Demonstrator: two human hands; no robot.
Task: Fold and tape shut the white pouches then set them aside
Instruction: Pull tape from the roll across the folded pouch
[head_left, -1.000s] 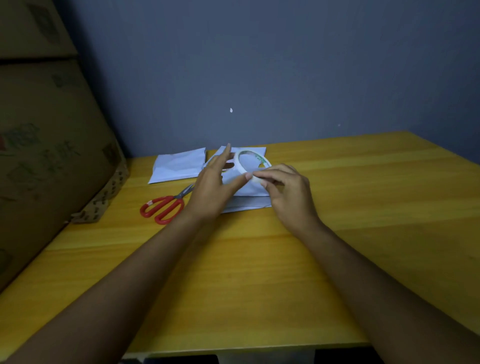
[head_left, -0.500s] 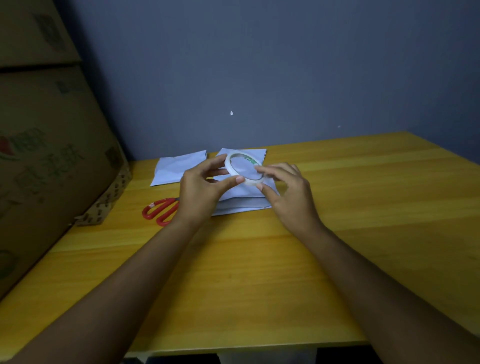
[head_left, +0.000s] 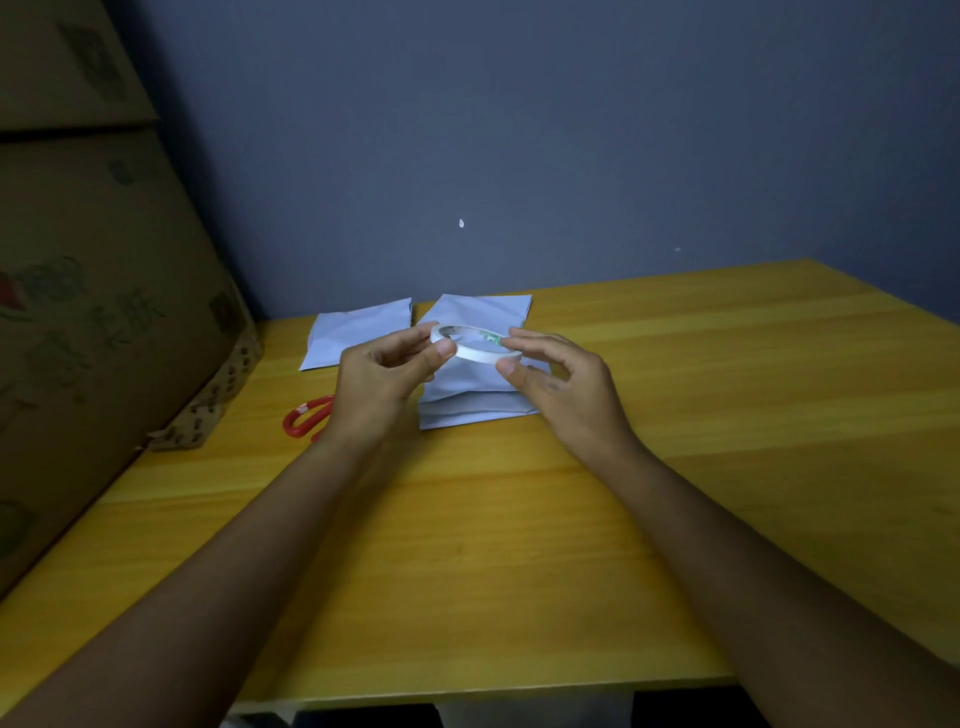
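Observation:
A thin white roll of tape (head_left: 475, 349) is held in the air above the table. My left hand (head_left: 382, 382) pinches its left rim between thumb and fingers. My right hand (head_left: 558, 387) touches the right rim with thumb and fingertip. Directly beneath lies a white pouch (head_left: 470, 397) with its near end folded over, partly hidden by both hands. A second white pouch (head_left: 356, 332) lies flat behind and to the left.
Red-handled scissors (head_left: 304, 418) lie left of the folded pouch, half hidden by my left wrist. Large cardboard boxes (head_left: 98, 322) stand along the left side of the yellow wooden table (head_left: 727, 415). A grey wall closes the back.
The tape roll has been lifted off the pouch and tipped nearly flat. My left hand closed its fingers on the rim, and both hands drew slightly toward me.

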